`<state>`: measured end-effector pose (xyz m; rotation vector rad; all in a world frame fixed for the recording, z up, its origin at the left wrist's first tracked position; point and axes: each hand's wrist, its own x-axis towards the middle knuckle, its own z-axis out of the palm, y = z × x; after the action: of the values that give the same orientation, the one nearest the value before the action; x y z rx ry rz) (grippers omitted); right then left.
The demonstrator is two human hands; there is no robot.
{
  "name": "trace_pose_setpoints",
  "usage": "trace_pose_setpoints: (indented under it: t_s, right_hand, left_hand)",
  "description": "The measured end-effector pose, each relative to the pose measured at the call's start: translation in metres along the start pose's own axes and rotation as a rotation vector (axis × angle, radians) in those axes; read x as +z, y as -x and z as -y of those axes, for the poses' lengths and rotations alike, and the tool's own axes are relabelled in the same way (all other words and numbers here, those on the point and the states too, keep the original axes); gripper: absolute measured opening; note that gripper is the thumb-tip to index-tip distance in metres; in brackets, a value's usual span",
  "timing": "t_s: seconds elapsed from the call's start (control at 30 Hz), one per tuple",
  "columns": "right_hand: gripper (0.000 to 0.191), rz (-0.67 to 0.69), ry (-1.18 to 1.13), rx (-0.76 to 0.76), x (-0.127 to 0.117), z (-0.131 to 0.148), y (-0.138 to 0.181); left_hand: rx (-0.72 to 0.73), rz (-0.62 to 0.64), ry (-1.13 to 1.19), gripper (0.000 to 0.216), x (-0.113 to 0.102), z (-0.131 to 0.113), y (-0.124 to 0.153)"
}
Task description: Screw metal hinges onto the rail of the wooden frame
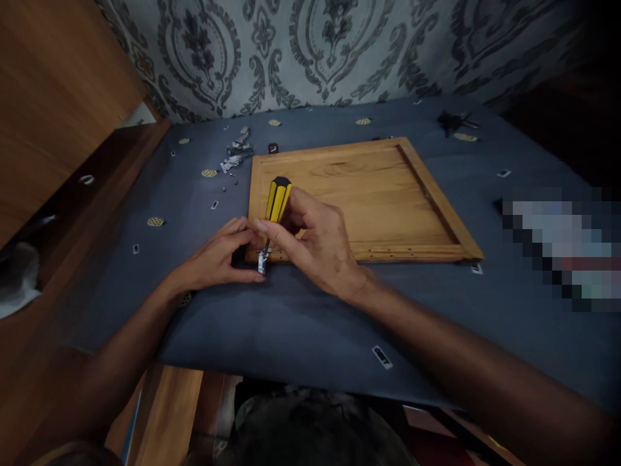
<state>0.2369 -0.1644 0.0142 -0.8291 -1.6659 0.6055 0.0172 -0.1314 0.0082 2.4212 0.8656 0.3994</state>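
A wooden cabinet door [369,188] lies flat on a blue-grey cloth. My right hand [315,243] is wrapped round a yellow and black screwdriver [277,197], held upright with its tip down at the door's near left corner. A small metal hinge piece [262,260] sits at that corner under the tip. My left hand [220,255] rests beside it, its fingers curled and touching the metal piece and the door's corner.
A pile of metal hinges and screws [236,152] lies beyond the door's left corner. Small round yellow discs [155,222] dot the cloth. A dark object [453,121] lies at the far right. A brown wooden cabinet [53,103] stands to the left.
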Motion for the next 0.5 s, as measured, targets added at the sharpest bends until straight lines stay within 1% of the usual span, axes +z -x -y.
trace_pose_setpoints:
  t_s: [0.17, 0.37, 0.5]
  right_hand:
    - [0.037, -0.02, -0.02, -0.024, -0.0002, -0.0004, 0.0002]
    - [0.036, -0.01, -0.031, 0.055, 0.0005, -0.0002, 0.0017]
    - [0.037, -0.008, -0.04, 0.07, 0.001, -0.001, 0.0028]
  left_hand:
    - [0.0, 0.003, 0.004, 0.048, -0.0002, -0.0007, -0.0004]
    - [-0.004, 0.009, -0.008, 0.049, 0.0001, 0.0001, -0.0002]
    - [0.012, 0.003, -0.015, 0.051, 0.0001, -0.0002, 0.0]
